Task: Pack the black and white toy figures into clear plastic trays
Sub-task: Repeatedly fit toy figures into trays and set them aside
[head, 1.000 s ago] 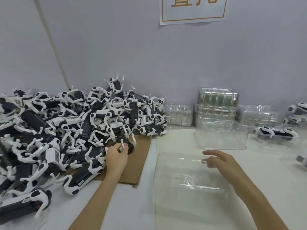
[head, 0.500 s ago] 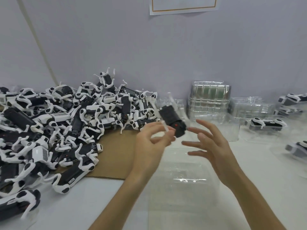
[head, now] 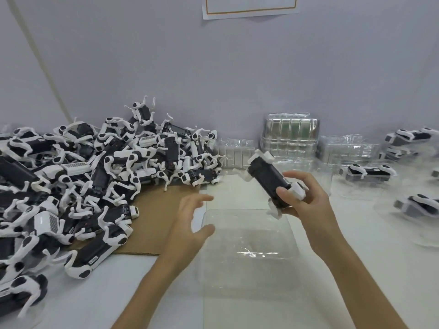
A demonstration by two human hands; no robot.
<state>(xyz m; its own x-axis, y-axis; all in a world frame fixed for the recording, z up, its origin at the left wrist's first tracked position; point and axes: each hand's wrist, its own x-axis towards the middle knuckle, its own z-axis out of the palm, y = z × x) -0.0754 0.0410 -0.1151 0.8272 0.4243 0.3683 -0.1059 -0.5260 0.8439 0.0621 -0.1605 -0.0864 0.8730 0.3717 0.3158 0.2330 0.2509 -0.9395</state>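
My right hand (head: pixel 305 200) grips a black and white toy figure (head: pixel 268 178), tilted, above the far right corner of a clear plastic tray (head: pixel 247 248) lying on the white table in front of me. My left hand (head: pixel 190 222) hovers at the tray's left edge with spread fingers, holding nothing. A large pile of toy figures (head: pixel 83 176) covers the left side of the table, partly on a brown cardboard sheet (head: pixel 156 217).
Stacks of clear trays (head: pixel 291 136) stand against the grey wall at the back. More clear trays holding packed figures (head: pixel 368 172) lie at the right. A paper sign (head: pixel 249 5) hangs on the wall above.
My left hand picked a figure from the pile and carried it right. The figure has passed into my right hand, and my left hand has let go and dropped toward the tray.
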